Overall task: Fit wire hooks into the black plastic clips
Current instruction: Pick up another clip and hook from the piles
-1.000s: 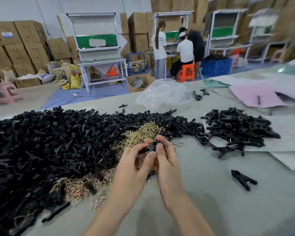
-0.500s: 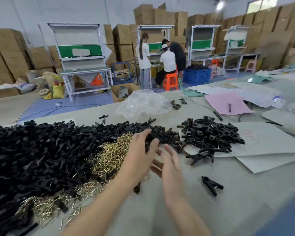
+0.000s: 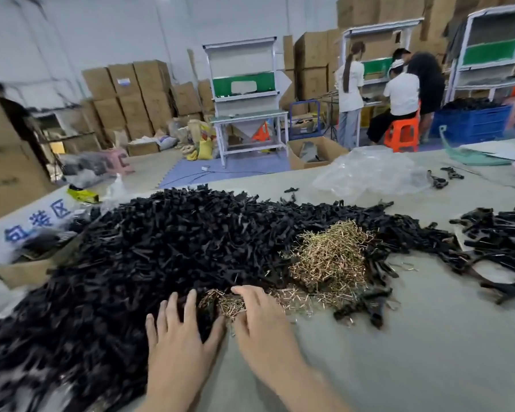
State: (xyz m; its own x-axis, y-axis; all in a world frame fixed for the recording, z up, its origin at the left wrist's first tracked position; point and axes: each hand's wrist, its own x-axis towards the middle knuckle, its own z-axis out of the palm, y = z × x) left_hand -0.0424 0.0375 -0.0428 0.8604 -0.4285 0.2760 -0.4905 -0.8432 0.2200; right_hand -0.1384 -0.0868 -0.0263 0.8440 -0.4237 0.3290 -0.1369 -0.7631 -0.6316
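From the head camera, a long heap of black plastic clips [image 3: 161, 248] covers the left and middle of the grey tabletop [image 3: 399, 352], with a mound of brass-coloured wire hooks [image 3: 330, 257] lying against its right flank and thinner scatters of hooks trailing toward the near edge. The left hand [image 3: 179, 331] lies palm down on the near slope of the clip heap, its fingers [image 3: 191, 304] spread and fairly straight, touching the clips without closing on any. The right hand [image 3: 262, 325] rests just beside it, palm down on the loose hooks, fingers close together; a tuft of hooks sits between thumb and forefinger, but I cannot tell whether it is pinched. A smaller pile of clips [image 3: 503, 233] lies well apart at the right, and a crumpled clear plastic bag [image 3: 366, 171] sits at the far side of the tabletop.
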